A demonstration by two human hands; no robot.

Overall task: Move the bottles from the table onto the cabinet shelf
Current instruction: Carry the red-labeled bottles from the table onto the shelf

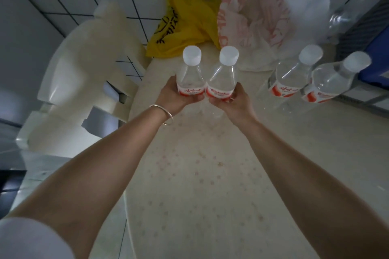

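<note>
Now each hand grips 1 bottle: left hand (176, 96) and left bottle (191, 73), right hand (229, 99) and right bottle (223, 75); lift both upright off the bench (210, 174), clear of the 2 bottles (311, 78) right of the right hand

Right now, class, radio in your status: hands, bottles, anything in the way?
Left hand grips one water bottle, right hand another. Two more bottles stand right. Plastic bags behind; cabinet unseen.

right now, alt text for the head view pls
The left hand and the right hand each grip a clear water bottle upright, side by side over a cream table. Two more bottles stand to the right.
</note>
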